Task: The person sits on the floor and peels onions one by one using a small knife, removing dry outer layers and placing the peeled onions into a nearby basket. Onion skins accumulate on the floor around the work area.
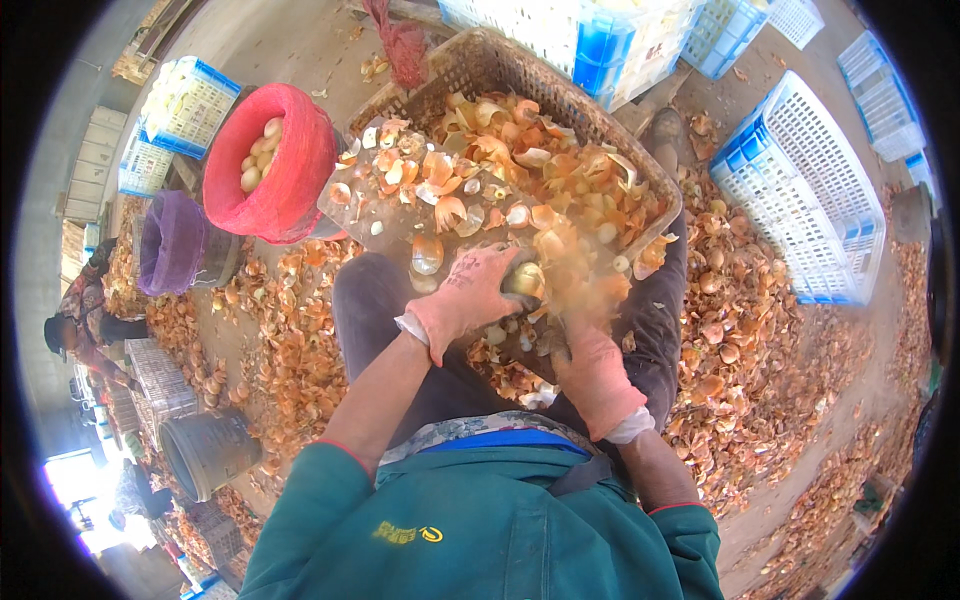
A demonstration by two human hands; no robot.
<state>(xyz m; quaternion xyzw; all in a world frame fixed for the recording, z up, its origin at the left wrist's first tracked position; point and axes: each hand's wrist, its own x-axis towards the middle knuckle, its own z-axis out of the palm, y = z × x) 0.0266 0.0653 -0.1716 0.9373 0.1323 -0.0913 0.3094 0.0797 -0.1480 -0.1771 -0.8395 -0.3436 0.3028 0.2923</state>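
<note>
My left hand (472, 289), in a pinkish-orange glove with a dark coated palm, grips a pale yellow onion (527, 280) over my lap. To its right is my right hand (596, 371) in a matching glove, close to the onion. Blurred onion skins (581, 259) and haze hang over its fingers, so whether it holds anything is hidden. Under and beyond the hands a worn board (386, 234) slants across the corner of a dirty plastic crate (660, 176). Papery skins and small onion scraps lie on the board. A heap of orange-brown onion skins (525, 139) fills much of the crate.
At the left stand a red mesh sack (311, 187) with peeled onions inside, a purple mesh sack (161, 240) and a grey bucket (214, 454). A white-and-blue crate (810, 195) stands right. Skins (720, 375) litter the floor. Another person (94, 307) works far left.
</note>
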